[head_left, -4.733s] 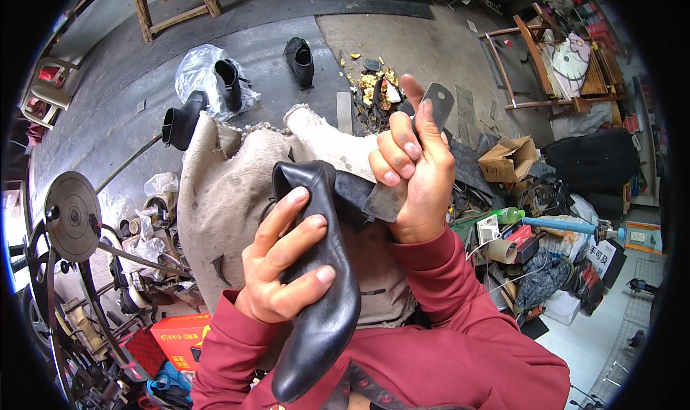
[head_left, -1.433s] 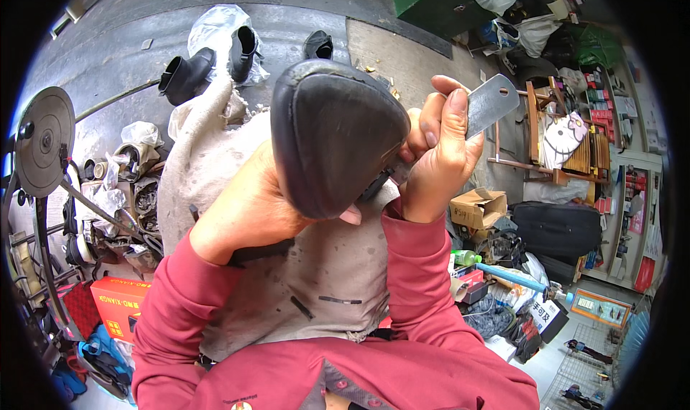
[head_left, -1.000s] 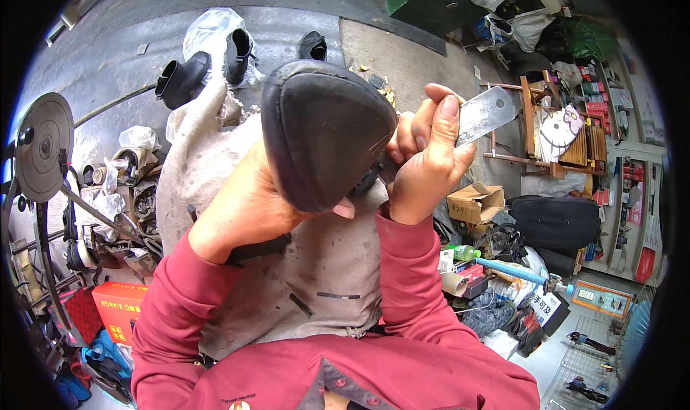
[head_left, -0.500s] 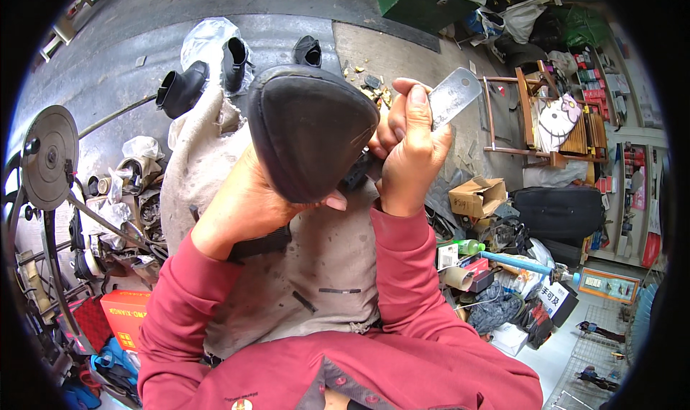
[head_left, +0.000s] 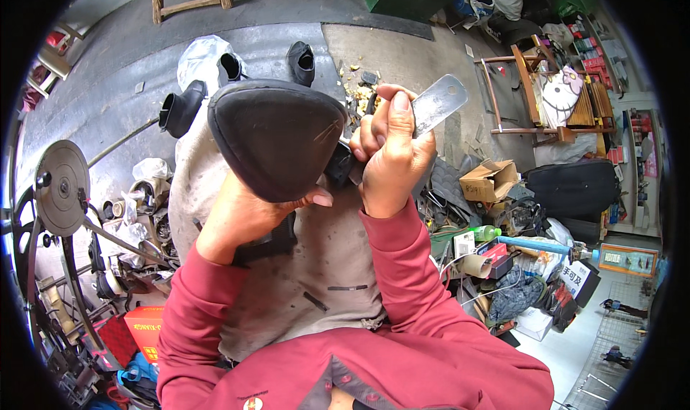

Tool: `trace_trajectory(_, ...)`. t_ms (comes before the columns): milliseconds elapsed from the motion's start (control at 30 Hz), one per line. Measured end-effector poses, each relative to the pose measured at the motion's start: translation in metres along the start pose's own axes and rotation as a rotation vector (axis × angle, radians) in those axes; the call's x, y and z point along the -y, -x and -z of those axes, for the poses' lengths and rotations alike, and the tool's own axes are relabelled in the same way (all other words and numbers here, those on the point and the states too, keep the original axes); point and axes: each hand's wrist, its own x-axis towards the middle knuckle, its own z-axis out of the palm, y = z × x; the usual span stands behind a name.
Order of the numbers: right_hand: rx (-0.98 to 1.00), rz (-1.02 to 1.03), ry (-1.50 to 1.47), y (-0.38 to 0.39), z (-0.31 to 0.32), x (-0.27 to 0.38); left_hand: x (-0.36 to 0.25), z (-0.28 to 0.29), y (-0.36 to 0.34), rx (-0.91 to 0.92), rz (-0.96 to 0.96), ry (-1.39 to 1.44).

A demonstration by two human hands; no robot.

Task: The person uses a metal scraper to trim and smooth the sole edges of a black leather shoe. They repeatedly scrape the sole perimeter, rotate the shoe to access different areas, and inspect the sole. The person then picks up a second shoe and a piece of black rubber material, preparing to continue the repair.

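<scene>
A black shoe [head_left: 277,137] is held up over my lap, its broad rounded toe facing up. My left hand [head_left: 248,212] grips it from below, the thumb showing under its lower edge and the other fingers hidden. At the shoe's right side, my right hand [head_left: 392,148] is closed round a flat metal blade [head_left: 440,104] with a rounded end and a small hole. That end sticks out to the upper right; the blade's other end is hidden by my fingers and the shoe. A stained beige apron [head_left: 327,266] covers my lap.
Black ankle boots [head_left: 301,63] stand on the floor ahead beside a clear plastic bag [head_left: 203,61]. A machine with a round wheel [head_left: 63,187] is at left. At right are a cardboard box [head_left: 490,180], a wooden folding chair [head_left: 528,86] and piled clutter.
In the picture, the shoe and both hands have shifted left and slightly down. The view has turned a little too. Both grips look the same.
</scene>
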Motion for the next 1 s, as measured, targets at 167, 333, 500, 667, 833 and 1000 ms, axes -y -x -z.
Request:
trace_trajectory(167, 0.036, -0.041, -0.032, -0.008, 0.001, 0.003, -0.001, 0.001, -0.004, 0.002, 0.048, 0.043)
trace_trajectory(333, 0.098, -0.184, -0.207, -0.019, 0.010, 0.023, 0.000, 0.001, -0.005, 0.013, 0.003, -0.038)
trace_trajectory(500, 0.075, -0.190, -0.130, -0.027, 0.007, 0.021, -0.001, -0.001, -0.003, 0.019, 0.099, 0.053)
trace_trajectory(667, 0.095, -0.290, -0.080, -0.033, 0.001, 0.017, 0.000, 0.002, -0.005, 0.030, 0.094, 0.000)
trace_trajectory(833, 0.087, -0.292, -0.055, -0.032, -0.001, 0.015, 0.000, 0.001, -0.003, 0.013, 0.070, 0.017)
trace_trajectory(1000, 0.006, -0.226, -0.079, -0.026, -0.001, 0.013, -0.003, 0.001, -0.004, 0.002, 0.132, 0.080)
